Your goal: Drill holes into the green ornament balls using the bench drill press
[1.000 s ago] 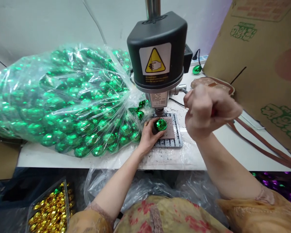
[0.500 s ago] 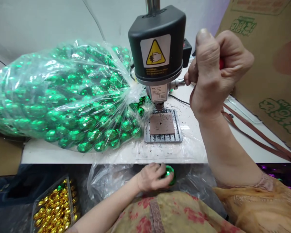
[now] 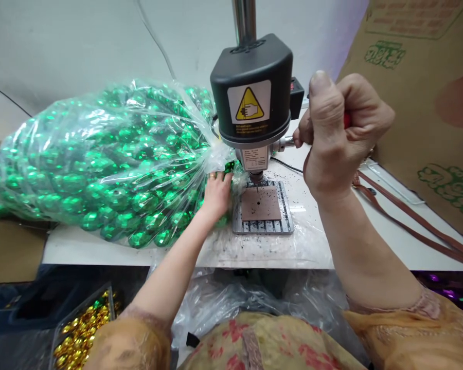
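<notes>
My right hand [image 3: 337,133] is closed around the red-knobbed lever of a small black drill press [image 3: 250,92], and the lever is held up. Under the bit lies a brown pad [image 3: 260,203] on the ribbed metal base, with nothing on it. My left hand [image 3: 216,194] reaches into the mouth of a big clear plastic bag of shiny green faceted balls [image 3: 100,159], just left of the base. Its fingertips are among the balls and partly hidden by plastic, so I cannot see whether they hold one.
Dark drilling chips are scattered over the white tabletop [image 3: 316,246]. A cardboard box [image 3: 420,103] leans at the right with a brown strap [image 3: 409,216] in front. Below the table edge are a tray of gold balls [image 3: 81,329] and loose clear plastic [image 3: 224,298].
My left hand took the green ball from under the bit, carried it below the table edge, then came up to the bag's mouth. My right hand raised the lever.
</notes>
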Motion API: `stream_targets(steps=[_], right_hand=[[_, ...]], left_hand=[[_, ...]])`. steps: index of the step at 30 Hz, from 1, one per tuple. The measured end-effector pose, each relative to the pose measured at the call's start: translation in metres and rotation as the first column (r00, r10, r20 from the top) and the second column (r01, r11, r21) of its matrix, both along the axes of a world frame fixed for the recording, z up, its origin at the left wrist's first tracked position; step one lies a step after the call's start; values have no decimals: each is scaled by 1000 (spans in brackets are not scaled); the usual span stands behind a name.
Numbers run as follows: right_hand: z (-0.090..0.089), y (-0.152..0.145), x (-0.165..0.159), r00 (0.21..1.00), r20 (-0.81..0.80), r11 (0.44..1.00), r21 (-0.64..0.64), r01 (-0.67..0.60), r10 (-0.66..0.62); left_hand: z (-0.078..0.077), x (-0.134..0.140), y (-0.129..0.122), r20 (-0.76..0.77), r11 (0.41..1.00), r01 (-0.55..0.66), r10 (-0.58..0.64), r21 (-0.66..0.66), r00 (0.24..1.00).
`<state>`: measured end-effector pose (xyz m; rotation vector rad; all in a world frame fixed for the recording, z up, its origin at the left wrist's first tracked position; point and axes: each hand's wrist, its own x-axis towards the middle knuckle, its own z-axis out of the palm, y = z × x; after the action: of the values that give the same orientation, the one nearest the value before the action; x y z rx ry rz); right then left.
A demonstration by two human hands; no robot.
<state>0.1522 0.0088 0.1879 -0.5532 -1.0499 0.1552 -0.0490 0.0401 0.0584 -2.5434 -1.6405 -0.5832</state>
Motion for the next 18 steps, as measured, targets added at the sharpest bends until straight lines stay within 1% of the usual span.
stream_targets(steps=[2,4,8,10,11,13,14,15,16,17,18], right_hand=[[1,-2,0,1000,0,1000,4,-13,13],[1,-4,0,1000,8,1000,0,-30,30],[2,-6,0,999,21,999,-14,-43,44],[2,-4,0,998,26,998,-28,-48,49],[1,-3,0,998,28,998,-27,-49,50],[1,-2,0,999,33,999,-12,-40,40],[1,-1,0,999,36,1000,-4,-29,29],[1,-1,0,999,39,1000,-1,-16,16],[1,-1,0,999,42,1000,-3,-3,3],[1,-1,0,999,44,1000,-9,7,-7],[1,-1,-1,999,45,1000,-16,13,-12]], left_hand=[[4,2,23,-44,998,-15,13,-60,999],[4,5,30,-82,995,-15,7,-95,997],[8,9,24,-154,994,-39,22,-105,988],[13,6,15,-131,997,-51,43,-54,990],[16,4,9,-80,999,-44,43,-8,996],[20,0,-6,104,996,-3,-7,94,995],[20,-1,-16,229,991,17,-48,136,972],[19,0,-26,365,987,35,-91,155,927],[16,2,-37,510,988,51,-120,147,852],[12,6,-47,651,992,75,-126,106,748],[7,11,-56,775,993,117,-101,36,624]])
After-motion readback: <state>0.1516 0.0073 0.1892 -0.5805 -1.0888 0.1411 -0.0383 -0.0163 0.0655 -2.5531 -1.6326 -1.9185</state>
